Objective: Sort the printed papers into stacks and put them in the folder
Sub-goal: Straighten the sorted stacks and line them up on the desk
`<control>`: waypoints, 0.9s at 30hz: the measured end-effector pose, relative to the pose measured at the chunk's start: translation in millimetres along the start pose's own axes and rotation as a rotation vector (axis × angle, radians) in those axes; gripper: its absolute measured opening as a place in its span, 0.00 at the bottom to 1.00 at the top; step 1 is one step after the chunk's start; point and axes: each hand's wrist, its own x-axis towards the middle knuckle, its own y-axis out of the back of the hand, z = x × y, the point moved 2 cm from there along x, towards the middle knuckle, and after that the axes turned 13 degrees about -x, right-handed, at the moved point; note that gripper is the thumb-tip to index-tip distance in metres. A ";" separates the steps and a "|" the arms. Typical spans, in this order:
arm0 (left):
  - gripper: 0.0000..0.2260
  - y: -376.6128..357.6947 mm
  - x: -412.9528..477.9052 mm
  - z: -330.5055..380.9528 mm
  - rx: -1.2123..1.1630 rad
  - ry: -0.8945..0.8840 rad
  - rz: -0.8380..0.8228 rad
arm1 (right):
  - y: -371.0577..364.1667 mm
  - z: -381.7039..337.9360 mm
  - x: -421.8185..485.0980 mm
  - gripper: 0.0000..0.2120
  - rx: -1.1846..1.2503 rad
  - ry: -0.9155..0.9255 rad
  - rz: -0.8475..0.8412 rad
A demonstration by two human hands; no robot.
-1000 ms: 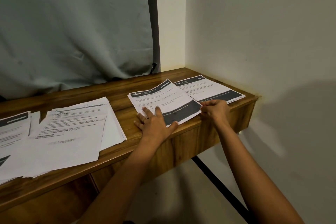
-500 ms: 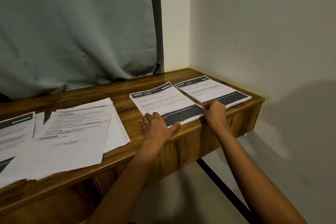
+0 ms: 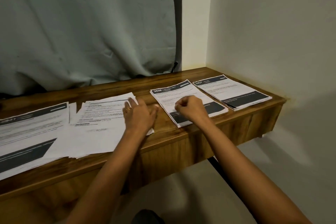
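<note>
Presently the printed papers lie in four groups along the brown wooden table (image 3: 112, 89). At the right end, nearest the corner, sits a squared stack headed 2437 (image 3: 232, 92), white sheets with dark bands at head and foot. Just beside it on the left lies a matching stack headed 3638 (image 3: 183, 94); whether their edges touch cannot be told. Apart from these, towards the middle, is a loose pile of white printed sheets (image 3: 98, 125), fanned and uneven, its near corners overhanging the table edge. At the far left lie dark-banded sheets (image 3: 27, 132), partly out of view.

The right hand (image 3: 192, 109) rests over the stack headed 3638 with fingers curled into a fist; no sheet is seen in its grip. The left hand (image 3: 140, 116) lies flat, fingers straight, on the right edge of the loose pile, a gold ring (image 3: 129, 109) on one finger.

A grey cloth curtain (image 3: 81, 23) hangs behind the table; a pale plastered wall (image 3: 272, 23) closes the right side
</note>
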 end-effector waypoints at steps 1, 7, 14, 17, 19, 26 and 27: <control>0.34 12.5 1.7 -13.0 0.036 0.046 0.014 | -9.4 -11.5 -2.4 0.05 0.022 0.000 -0.058; 0.39 78.3 -0.6 -91.9 0.211 0.423 0.015 | -56.9 -61.2 -4.7 0.07 -0.063 0.022 -0.247; 0.39 91.1 -17.7 -129.6 0.289 0.538 -0.070 | -88.2 -86.9 -3.7 0.29 -0.390 0.098 -0.374; 0.38 90.9 -19.8 -129.4 0.306 0.509 -0.041 | -98.8 -87.3 -1.7 0.37 -0.454 0.097 -0.350; 0.38 91.7 -19.1 -127.4 0.300 0.496 -0.024 | -99.8 -88.4 0.3 0.35 -0.452 0.090 -0.328; 0.35 80.9 -25.0 -114.1 0.271 0.413 0.000 | -92.5 -91.9 10.1 0.18 -0.399 0.005 -0.284; 0.34 78.7 -25.5 -111.4 0.261 0.410 -0.001 | -91.6 -92.8 11.6 0.16 -0.397 -0.005 -0.294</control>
